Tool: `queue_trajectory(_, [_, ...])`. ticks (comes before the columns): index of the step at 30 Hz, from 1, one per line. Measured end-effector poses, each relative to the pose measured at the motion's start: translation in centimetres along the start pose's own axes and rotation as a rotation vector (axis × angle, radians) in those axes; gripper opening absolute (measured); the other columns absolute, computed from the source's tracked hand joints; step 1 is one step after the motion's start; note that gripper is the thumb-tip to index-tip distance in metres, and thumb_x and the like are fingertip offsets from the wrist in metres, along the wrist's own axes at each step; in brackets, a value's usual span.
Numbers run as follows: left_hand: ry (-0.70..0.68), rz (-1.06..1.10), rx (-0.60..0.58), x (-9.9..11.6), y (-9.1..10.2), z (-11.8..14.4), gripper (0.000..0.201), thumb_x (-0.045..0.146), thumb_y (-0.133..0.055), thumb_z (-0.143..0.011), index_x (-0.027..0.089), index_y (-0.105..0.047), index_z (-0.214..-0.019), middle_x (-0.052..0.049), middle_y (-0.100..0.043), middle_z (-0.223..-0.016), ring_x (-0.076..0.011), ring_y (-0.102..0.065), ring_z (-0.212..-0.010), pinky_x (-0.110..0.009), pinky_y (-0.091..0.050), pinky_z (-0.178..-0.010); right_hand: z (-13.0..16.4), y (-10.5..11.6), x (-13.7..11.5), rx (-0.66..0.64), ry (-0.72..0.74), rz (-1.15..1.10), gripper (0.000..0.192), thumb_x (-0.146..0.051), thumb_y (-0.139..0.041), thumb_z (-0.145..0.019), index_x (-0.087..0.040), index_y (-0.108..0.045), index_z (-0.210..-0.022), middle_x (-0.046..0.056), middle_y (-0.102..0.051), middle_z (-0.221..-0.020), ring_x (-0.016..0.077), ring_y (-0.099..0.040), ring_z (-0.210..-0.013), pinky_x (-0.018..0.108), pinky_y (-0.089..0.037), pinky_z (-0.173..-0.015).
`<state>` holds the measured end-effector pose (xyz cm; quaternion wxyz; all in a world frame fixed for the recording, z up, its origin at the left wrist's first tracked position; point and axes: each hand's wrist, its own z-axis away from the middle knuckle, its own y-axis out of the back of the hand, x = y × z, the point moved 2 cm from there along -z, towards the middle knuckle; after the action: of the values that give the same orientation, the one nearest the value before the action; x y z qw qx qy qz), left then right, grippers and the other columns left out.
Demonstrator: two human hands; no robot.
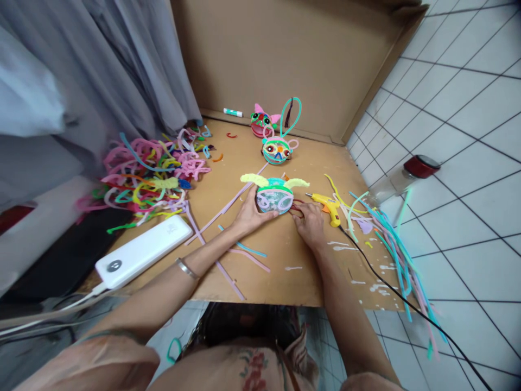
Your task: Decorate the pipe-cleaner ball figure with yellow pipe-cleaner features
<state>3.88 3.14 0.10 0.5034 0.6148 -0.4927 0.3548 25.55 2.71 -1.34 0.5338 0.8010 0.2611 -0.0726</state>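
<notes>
1. From my remote seat I see the left hand [249,213] grasping a clear ball [277,196], which sits mid-table [291,285] and wears yellow ears [254,178]; through its shine I cannot tell what is inside
2. I see the right hand [311,222] with fingers bent at some dark red loops [299,201] just right of the ball; I cannot tell whether they are clenched
3. Beyond, I have two more decorated balls [277,152], one farther and slightly left
4. At the right edge I view a see-through jar [388,187] under a red lid [422,165], contents unclear to me
5. Between jar and right hand I find a yellow glue gun [330,208]; far left, a heap of fuzzy sticks [148,174]
</notes>
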Motion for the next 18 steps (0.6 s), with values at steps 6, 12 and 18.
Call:
queue_trajectory(6, [0.047,-0.010,0.008,0.18,-0.06,-0.08,0.108,0.049,-0.083,-0.059,0.014,-0.032,-0.146,-0.021,-0.045,-0.147,-0.0367,-0.045,-0.136,-0.052,-0.036,-0.114,0.00,0.15,-0.16,-0.012,-0.025,0.042,0.030,-0.029,-0.058,-0.085,-0.021,-0.069,-0.112,0.012,-0.065,-0.110,0.0298,-0.053,-0.106,0.047,-0.040,-0.097])
queue_trajectory(12, [0.026,-0.009,-0.005,-0.09,-0.16,-0.22,0.105,0.051,-0.081,-0.061,0.014,-0.033,-0.147,-0.020,-0.042,-0.151,-0.0358,-0.043,-0.138,-0.051,-0.033,-0.116,0.08,0.18,-0.45,0.028,-0.054,0.110,0.029,-0.028,-0.062,-0.081,-0.020,-0.070,-0.109,0.011,-0.066,-0.107,0.0300,-0.053,-0.103,0.045,-0.040,-0.093])
queue_trajectory(18, [0.043,0.002,0.013,-0.23,-0.22,-0.19,0.108,0.049,-0.083,-0.059,0.015,-0.031,-0.148,-0.021,-0.041,-0.152,-0.0359,-0.041,-0.139,-0.051,-0.032,-0.116,0.14,-0.05,-0.19,0.083,-0.037,0.108,0.027,-0.032,-0.061,-0.081,-0.023,-0.070,-0.105,0.010,-0.066,-0.102,0.0282,-0.053,-0.098,0.043,-0.041,-0.088])
